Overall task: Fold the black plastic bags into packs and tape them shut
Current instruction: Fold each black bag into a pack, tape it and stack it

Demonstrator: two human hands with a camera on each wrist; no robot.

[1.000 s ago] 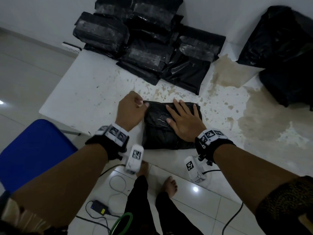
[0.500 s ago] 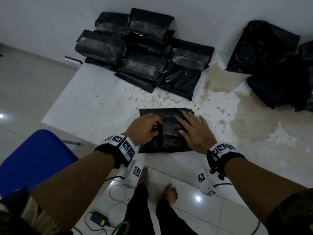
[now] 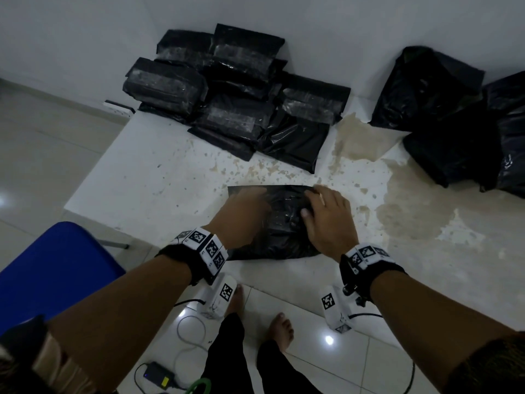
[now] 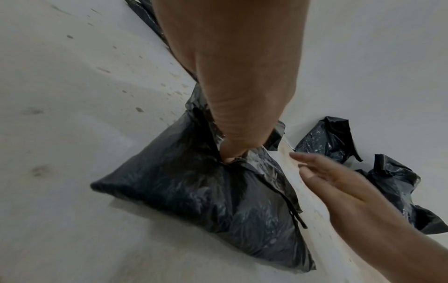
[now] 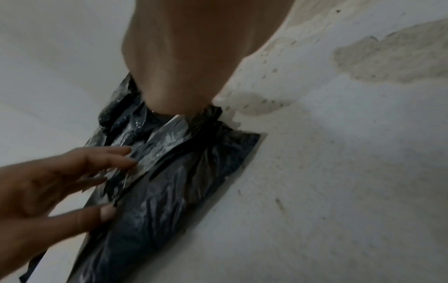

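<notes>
**Both hands pressing a flap down on the pack in progress**

The black pack (image 3: 279,223) lay on the white desk (image 3: 147,177) at its near edge, with the stack of taped packs (image 3: 235,98) beyond it against the wall. The left hand (image 3: 241,214) lay on the pack's left part, fingers extended flat over the shiny folded flap (image 5: 155,153). The right hand (image 3: 329,220) rested on the pack's right part, fingertips digging into a crease; whether it pinched the plastic could not be told. By my reading, the fold was being flattened and held closed, ahead of taping. No tape roll showed near the pack, so the next move likely calls for one hand to keep the flap down while the other fetches tape.
</notes>
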